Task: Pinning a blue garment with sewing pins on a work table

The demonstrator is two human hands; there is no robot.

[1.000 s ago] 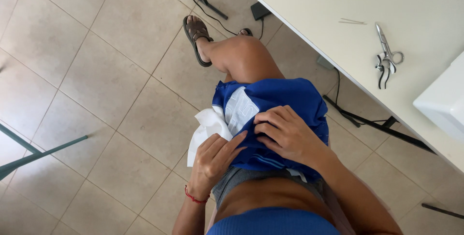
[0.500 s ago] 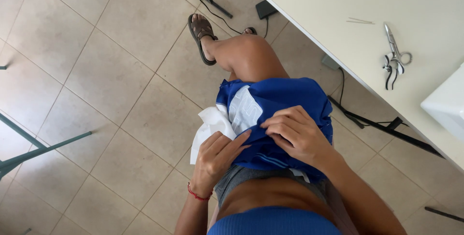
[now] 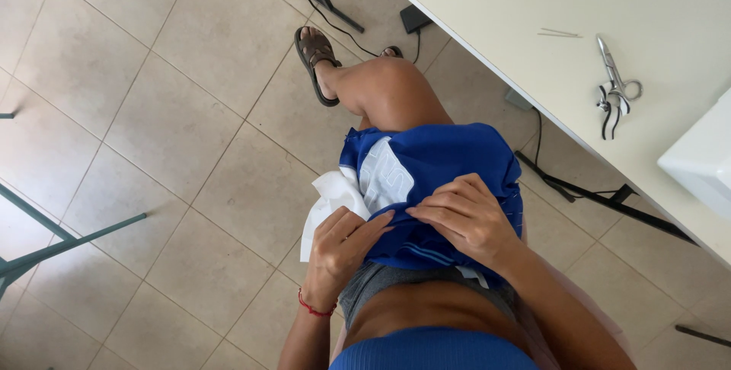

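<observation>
1. While the person sits beside the table (image 3: 533, 73), the blue garment (image 3: 449, 164) lies on the lap.
2. Left hand (image 3: 343, 244): grip pinches the garment's edge with white fabric (image 3: 331, 195).
3. Right hand (image 3: 464, 218): fingers pressed together on the garment.
4. Scissors (image 3: 617, 84) lie near the table's edge.

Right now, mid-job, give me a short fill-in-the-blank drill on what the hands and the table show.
1. Both hands, the left hand and the right hand, grip a garment whose colour is ____.
2. The white sheet sticks out of the garment beside the ____ hand.
3. The metal scissors lie on the ____.
4. The left wrist wears a thin band coloured ____.

Missing words: blue; left; table; red
</observation>
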